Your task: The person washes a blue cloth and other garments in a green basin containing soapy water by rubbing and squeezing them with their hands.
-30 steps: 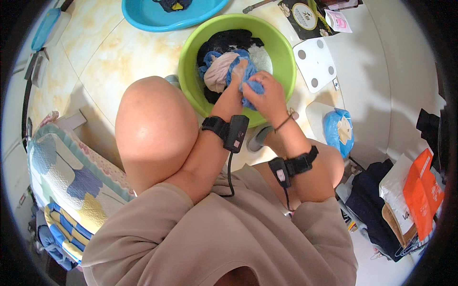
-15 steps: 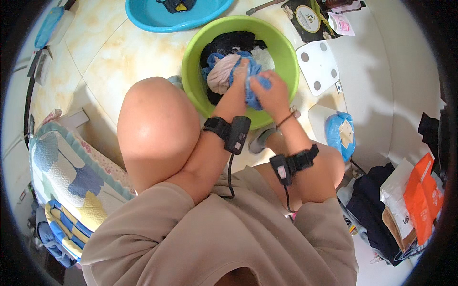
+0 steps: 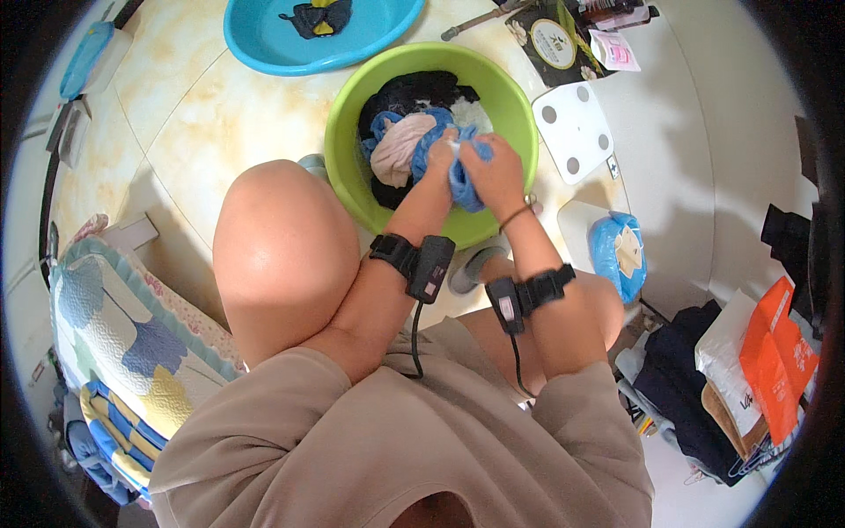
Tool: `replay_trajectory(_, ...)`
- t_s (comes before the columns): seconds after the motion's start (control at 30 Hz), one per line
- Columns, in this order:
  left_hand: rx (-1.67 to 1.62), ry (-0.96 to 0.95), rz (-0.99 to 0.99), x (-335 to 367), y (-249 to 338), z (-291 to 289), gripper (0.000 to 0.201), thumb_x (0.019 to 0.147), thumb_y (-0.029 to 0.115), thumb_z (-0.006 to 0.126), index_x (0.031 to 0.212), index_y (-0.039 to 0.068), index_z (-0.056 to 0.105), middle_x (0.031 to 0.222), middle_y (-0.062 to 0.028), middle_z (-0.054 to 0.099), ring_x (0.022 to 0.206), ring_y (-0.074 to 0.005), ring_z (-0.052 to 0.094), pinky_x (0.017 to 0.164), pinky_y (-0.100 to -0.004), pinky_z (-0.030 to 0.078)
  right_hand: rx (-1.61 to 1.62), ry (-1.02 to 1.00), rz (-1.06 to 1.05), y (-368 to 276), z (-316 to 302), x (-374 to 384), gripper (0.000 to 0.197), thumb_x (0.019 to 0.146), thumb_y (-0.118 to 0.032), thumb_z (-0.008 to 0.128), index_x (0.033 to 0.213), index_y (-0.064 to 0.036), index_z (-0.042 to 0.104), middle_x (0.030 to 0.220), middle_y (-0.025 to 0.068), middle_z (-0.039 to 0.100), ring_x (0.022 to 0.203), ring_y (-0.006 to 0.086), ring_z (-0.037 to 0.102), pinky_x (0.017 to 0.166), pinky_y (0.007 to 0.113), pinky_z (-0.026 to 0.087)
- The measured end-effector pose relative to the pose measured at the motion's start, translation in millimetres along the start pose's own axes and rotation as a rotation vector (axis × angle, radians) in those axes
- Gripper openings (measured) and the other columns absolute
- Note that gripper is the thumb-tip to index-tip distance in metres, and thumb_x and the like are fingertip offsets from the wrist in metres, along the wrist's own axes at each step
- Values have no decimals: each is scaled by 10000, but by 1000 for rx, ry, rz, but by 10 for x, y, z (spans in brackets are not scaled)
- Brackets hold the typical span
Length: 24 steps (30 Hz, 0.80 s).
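A green basin (image 3: 346, 106) stands on the floor in front of my knees. Inside it lie black clothes (image 3: 412, 91), a pale pink bunched cloth (image 3: 401, 151) and some whitish suds (image 3: 473, 117). Over the right half of the basin, my left hand (image 3: 442, 154) and my right hand (image 3: 495, 176) come together on a blue cloth (image 3: 465, 180). Both sets of fingers are closed round it, the right hand gripping its upper part. The blue cloth runs under the left hand and appears again beside the pink cloth.
Beyond the green basin stands a blue basin (image 3: 264, 53) holding a dark item with yellow (image 3: 321, 18). To the right are a white scale (image 3: 574, 132) and a bin with a blue liner (image 3: 607, 251). A patterned quilt (image 3: 123, 326) lies left; bags (image 3: 775, 361) and dark clothes (image 3: 691, 378) lie right.
My hands have drawn closer together on the blue cloth, the right one turning over it. The whole view has shifted slightly, so the basins sit lower in it.
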<state>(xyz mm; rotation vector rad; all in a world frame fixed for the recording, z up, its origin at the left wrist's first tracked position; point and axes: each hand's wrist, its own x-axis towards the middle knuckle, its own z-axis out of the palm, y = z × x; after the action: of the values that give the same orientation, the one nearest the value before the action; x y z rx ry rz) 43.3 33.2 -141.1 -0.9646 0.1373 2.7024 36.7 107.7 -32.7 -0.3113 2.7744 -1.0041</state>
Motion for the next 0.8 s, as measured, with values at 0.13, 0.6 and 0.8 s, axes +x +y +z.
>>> replay_trajectory(0.13, 48, -32, -43, 105, 55, -146, 300, 925, 300, 377, 1039, 59, 515, 972, -102, 577, 817, -224, 582, 697, -368, 491, 114, -90, -98, -116, -73, -207, 341, 726, -340, 621, 838, -18, 633, 916, 192, 599, 826, 359, 575, 751, 396, 458)
replay_trajectory(0.6, 41, -45, -84, -83, 73, -12, 395, 917, 342, 347, 1116, 32, 487, 1048, -130, 560, 927, -254, 559, 808, -373, 455, 143, 37, -73, -225, -13, -293, 328, 743, -307, 613, 853, 2, 612, 866, 201, 596, 828, 357, 569, 746, 376, 447)
replay_trajectory(0.8, 119, 85, 17, -140, -308, 308, 390, 887, 365, 404, 1024, 19, 521, 945, -139, 581, 836, -265, 588, 731, -396, 484, 74, 172, 127, 233, -16, 135, 372, 751, -331, 604, 899, 10, 608, 910, 220, 599, 862, 361, 571, 766, 383, 446)
